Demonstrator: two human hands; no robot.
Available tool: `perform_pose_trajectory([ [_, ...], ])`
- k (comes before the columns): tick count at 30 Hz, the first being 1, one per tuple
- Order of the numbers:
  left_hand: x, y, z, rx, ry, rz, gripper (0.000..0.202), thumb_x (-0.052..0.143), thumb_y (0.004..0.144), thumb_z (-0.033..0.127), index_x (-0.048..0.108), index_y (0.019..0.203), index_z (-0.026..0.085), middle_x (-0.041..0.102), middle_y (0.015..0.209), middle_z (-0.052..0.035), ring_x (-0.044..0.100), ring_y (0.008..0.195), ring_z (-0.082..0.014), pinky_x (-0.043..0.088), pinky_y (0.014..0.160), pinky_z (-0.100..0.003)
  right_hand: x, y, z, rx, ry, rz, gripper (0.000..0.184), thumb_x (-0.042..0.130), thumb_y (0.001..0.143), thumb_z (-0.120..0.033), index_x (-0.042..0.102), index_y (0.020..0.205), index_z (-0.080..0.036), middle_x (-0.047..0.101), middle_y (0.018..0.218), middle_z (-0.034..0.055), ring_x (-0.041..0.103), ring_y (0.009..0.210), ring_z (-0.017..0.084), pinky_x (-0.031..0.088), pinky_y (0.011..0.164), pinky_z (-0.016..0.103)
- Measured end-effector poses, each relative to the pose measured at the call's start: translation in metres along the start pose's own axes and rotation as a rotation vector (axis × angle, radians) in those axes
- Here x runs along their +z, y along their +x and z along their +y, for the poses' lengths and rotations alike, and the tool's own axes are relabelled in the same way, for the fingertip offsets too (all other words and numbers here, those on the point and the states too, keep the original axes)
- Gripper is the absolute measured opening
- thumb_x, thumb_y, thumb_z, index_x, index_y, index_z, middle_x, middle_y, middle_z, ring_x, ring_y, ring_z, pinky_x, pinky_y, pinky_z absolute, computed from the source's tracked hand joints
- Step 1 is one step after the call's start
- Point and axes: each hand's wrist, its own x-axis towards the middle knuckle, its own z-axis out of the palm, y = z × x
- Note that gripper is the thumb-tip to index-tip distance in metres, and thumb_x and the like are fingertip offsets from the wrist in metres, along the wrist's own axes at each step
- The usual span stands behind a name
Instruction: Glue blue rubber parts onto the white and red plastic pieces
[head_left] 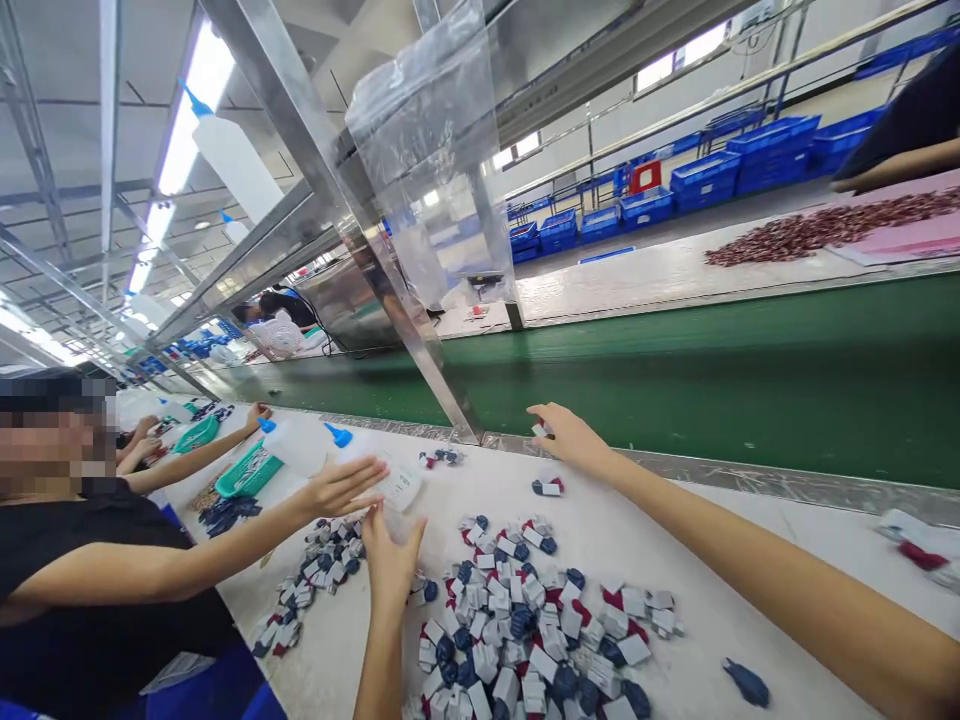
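My left hand is raised at the near end of a white squeeze bottle with a blue nozzle, its thumb and fingers apart. Whether it touches the bottle I cannot tell. A co-worker's hand reaches across just above it. My right hand is stretched out to the bench's far edge, fingers bent round a small white and reddish plastic part. Below and between my arms spreads a pile of small grey, navy and dark red plastic parts. One similar piece lies alone under my right hand.
A green conveyor belt runs behind the bench, with a metal post at its edge. To the left are a second pile, a teal basket and a co-worker. One navy part lies at right.
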Motion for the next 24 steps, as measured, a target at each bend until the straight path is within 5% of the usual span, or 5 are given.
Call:
perform_pose_trajectory([
  [3, -0.009, -0.029, 0.042, 0.050, 0.104, -0.069, 0.028, 0.074, 0.070, 0.040, 0.070, 0.090, 0.021, 0.062, 0.120, -0.0153, 0.050, 0.123, -0.0415, 0.037, 0.105, -0.058, -0.031, -0.061, -0.017, -0.138, 0.061, 0.023, 0.049, 0.060, 0.091, -0.025, 0.045, 0.137, -0.020, 0.061, 0.122, 0.0103, 0.062, 0.104, 0.022, 0.054, 0.090, 0.041],
  [6, -0.007, -0.062, 0.099, 0.122, 0.078, -0.271, 0.027, 0.065, 0.080, 0.042, 0.073, 0.095, 0.022, 0.070, 0.097, -0.0119, 0.066, 0.086, -0.0304, 0.054, 0.077, -0.044, -0.062, -0.133, -0.042, -0.245, 0.091, 0.036, 0.058, 0.059, 0.089, -0.026, 0.038, 0.143, -0.022, 0.058, 0.131, 0.0114, 0.060, 0.111, 0.025, 0.053, 0.094, 0.043],
  [13, 0.028, -0.179, 0.198, -0.134, -0.464, -1.159, 0.025, 0.073, 0.071, 0.032, 0.077, 0.089, 0.015, 0.072, 0.072, -0.0070, 0.063, 0.061, -0.0176, 0.047, 0.048, -0.022, -0.118, -0.293, -0.079, -0.391, -0.034, 0.177, 0.055, 0.045, 0.094, -0.016, 0.032, 0.147, -0.021, 0.058, 0.132, 0.0141, 0.058, 0.118, 0.024, 0.053, 0.095, 0.040],
  [18, 0.008, -0.242, 0.192, -0.544, -0.595, -1.043, 0.029, 0.084, 0.059, 0.035, 0.076, 0.079, 0.016, 0.076, 0.079, -0.0088, 0.068, 0.068, -0.0170, 0.051, 0.057, -0.021, -0.161, -0.419, -0.027, 0.090, -0.374, 0.361, 0.035, 0.046, 0.098, -0.042, 0.057, 0.124, -0.020, 0.065, 0.115, 0.0130, 0.062, 0.107, 0.027, 0.053, 0.089, 0.041],
  [24, -0.010, -0.295, 0.176, -0.833, -0.633, -0.815, 0.044, 0.094, 0.041, 0.038, 0.076, 0.075, 0.017, 0.072, 0.074, -0.0027, 0.063, 0.062, -0.0107, 0.049, 0.052, -0.016, -0.160, -0.508, 0.032, 0.274, -0.492, 0.139, 0.038, 0.035, 0.098, -0.036, 0.069, 0.091, -0.021, 0.067, 0.087, 0.0099, 0.064, 0.079, 0.024, 0.052, 0.061, 0.035],
])
